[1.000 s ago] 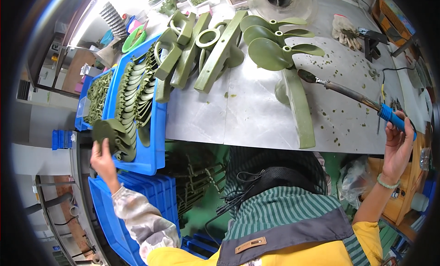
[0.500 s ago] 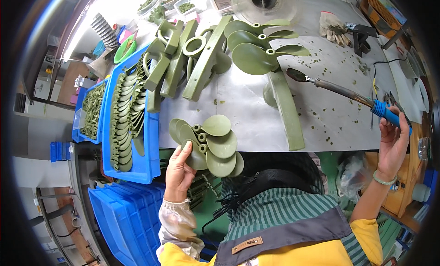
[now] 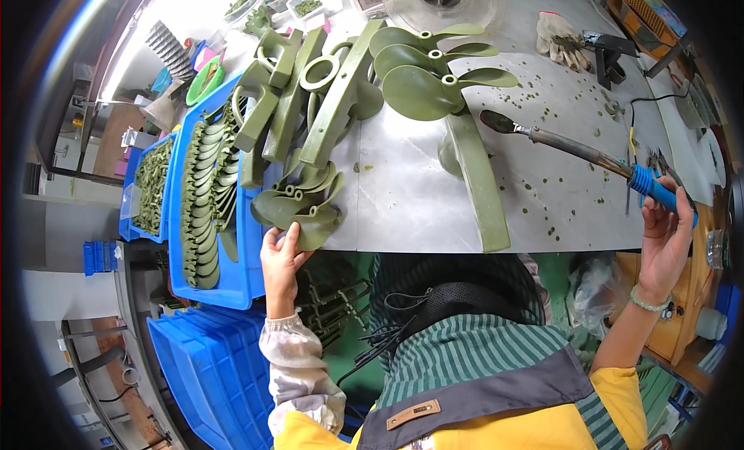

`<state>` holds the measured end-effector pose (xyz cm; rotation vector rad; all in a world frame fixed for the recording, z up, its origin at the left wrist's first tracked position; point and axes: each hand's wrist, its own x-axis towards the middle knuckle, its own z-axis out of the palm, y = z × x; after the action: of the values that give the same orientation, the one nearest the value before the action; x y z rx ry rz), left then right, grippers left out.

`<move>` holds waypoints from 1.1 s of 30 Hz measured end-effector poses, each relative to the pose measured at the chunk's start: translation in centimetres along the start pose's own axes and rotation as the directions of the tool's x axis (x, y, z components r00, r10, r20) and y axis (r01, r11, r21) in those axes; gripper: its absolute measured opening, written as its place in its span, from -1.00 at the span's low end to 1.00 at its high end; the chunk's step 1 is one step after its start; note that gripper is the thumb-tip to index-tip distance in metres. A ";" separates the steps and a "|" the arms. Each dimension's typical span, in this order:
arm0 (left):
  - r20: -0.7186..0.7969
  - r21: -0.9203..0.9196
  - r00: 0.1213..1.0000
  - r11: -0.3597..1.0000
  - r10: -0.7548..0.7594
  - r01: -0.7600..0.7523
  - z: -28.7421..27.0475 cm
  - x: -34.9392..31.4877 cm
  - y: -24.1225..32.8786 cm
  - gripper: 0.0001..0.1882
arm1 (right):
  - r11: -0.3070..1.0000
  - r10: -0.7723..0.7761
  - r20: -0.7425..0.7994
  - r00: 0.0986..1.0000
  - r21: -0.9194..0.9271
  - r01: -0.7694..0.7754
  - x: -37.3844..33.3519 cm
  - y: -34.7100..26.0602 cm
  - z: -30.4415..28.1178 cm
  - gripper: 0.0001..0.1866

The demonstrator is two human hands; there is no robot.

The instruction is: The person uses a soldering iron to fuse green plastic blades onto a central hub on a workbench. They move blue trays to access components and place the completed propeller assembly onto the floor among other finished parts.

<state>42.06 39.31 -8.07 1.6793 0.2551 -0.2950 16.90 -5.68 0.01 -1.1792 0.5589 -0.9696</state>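
We saw the cluster of green propellers (image 3: 280, 209) at the left front edge of the table (image 3: 403, 221), near the blue tray (image 3: 246, 278). The fingers of the left hand (image 3: 280, 265) were pinching it by its lowest blade, and we could not tell how much of its weight the table carried. In our judgement, this one-sided grip was the main danger: if the fingers relaxed, the cluster could tip over the edge, and if they pressed too strongly, a thin blade could bend or break. The crowded green pieces (image 3: 337, 105) just behind could also be knocked by a careless turn. The fingers of the right hand (image 3: 660, 244) were closed around the blue handle of the long tool (image 3: 581, 152), whose dark tip (image 3: 497, 122) was near the green beam (image 3: 483, 182). If this tip was hot, which we could not see, a small drop of the wrist could mark the beam or the stacked propellers (image 3: 415, 89). As for writing, we noticed a tan patch (image 3: 413, 416) on the grey apron band (image 3: 496, 407), with small dark marks that we could not read with certainty.
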 end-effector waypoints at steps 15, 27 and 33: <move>0.196 -0.084 0.978 0.995 0.071 -0.055 1.0 -4.3 2.5 -0.78 | 0.999 0.032 -0.023 0.999 -0.024 -0.033 -0.1 -0.1 0.0 -0.61; 0.358 -0.266 0.883 0.939 0.304 -0.216 12.0 -4.8 8.0 -0.70 | 0.999 0.033 0.074 0.997 0.005 -0.033 -1.0 0.1 0.7 -0.69; 0.419 -0.304 0.846 0.929 0.330 -0.212 16.3 -2.9 8.8 -0.75 | 0.999 0.033 0.098 0.995 -0.006 -0.032 -2.1 0.0 0.7 -0.70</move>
<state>41.52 22.00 -0.79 1.3268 -0.2992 -0.4224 16.40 -3.54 0.04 -1.2113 0.5004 -0.8783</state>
